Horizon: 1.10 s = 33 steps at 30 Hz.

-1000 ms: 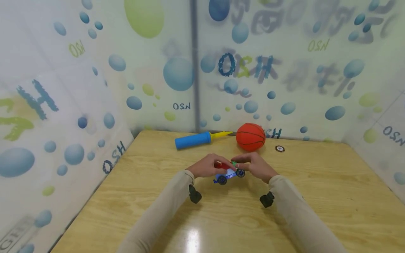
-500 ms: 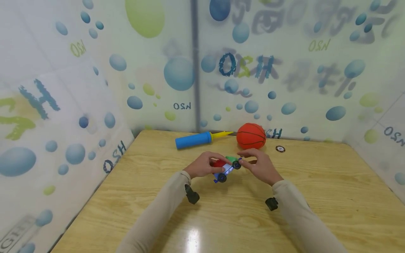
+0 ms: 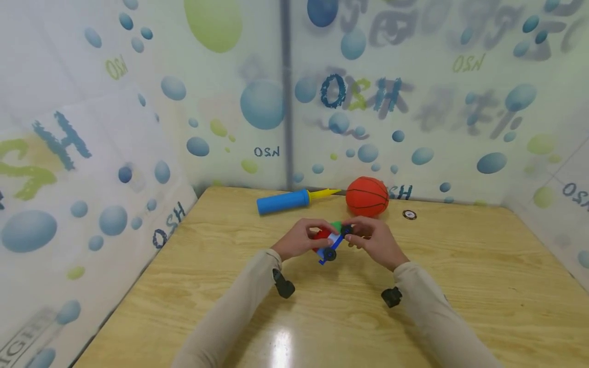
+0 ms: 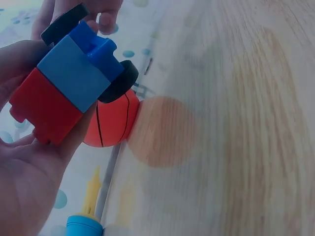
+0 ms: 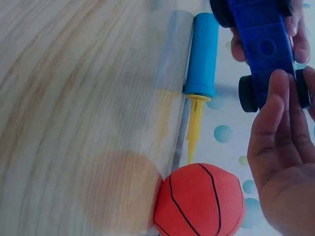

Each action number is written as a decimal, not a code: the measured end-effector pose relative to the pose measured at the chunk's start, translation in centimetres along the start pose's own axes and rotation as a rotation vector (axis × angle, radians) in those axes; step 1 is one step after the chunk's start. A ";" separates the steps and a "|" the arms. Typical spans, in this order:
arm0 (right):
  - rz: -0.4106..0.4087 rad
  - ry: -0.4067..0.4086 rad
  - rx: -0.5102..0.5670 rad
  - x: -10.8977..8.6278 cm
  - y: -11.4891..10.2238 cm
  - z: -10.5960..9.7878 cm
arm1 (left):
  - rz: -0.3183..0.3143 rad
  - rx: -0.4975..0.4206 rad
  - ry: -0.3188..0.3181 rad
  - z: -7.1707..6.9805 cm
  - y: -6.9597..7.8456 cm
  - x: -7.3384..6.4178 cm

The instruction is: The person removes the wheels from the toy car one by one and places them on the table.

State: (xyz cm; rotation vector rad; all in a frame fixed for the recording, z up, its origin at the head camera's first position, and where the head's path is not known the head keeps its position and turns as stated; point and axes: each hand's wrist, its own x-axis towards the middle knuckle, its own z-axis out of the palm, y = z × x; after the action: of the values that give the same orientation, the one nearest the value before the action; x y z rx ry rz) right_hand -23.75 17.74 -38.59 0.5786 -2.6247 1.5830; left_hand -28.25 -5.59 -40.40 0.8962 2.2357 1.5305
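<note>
A toy car [image 3: 338, 242] built from blocks is held up over the table, its right end raised. It has a blue chassis [image 5: 263, 34] with black wheels, a light blue block [image 4: 74, 71], a red block [image 4: 47, 105] and a green block [image 3: 337, 226]. My left hand [image 3: 299, 239] grips the car by its blocks, with thumb and fingers on opposite sides. At the raised end, my right hand [image 3: 379, 243] holds the car near a wheel [image 3: 346, 231]. In the right wrist view, the right fingers [image 5: 279, 98] lie against the chassis underside between two wheels.
Behind the hands, a blue pump [image 3: 282, 203] with a yellow nozzle lies near the back edge of the wooden table [image 3: 331, 317]. A red ball [image 3: 366, 198] with black lines sits beside the nozzle tip. Right of it lies a round chip [image 3: 410, 215]. Patterned curtains [image 3: 221, 102] surround the table.
The car's right end has risen, tilting the car more steeply. My right hand moved off it a little, then came back in and took hold near the wheel. The left hand keeps its grip.
</note>
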 end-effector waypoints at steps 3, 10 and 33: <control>0.009 -0.006 0.059 0.3 0.1 -0.1 | -0.014 -0.043 -0.024 0.0 0.0 0.1; 0.026 0.010 0.105 0.7 0.2 0.1 | -0.062 -0.113 -0.103 -0.1 0.4 0.0; 0.051 0.022 0.102 0.7 -0.4 0.2 | -0.004 -0.050 -0.112 0.2 0.9 -0.4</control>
State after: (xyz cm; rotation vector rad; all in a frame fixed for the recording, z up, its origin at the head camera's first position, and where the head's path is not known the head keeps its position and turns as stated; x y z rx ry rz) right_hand -24.19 17.17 -38.21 0.4994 -2.5756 1.7352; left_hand -27.51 -5.52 -39.68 0.9384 2.1104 1.4900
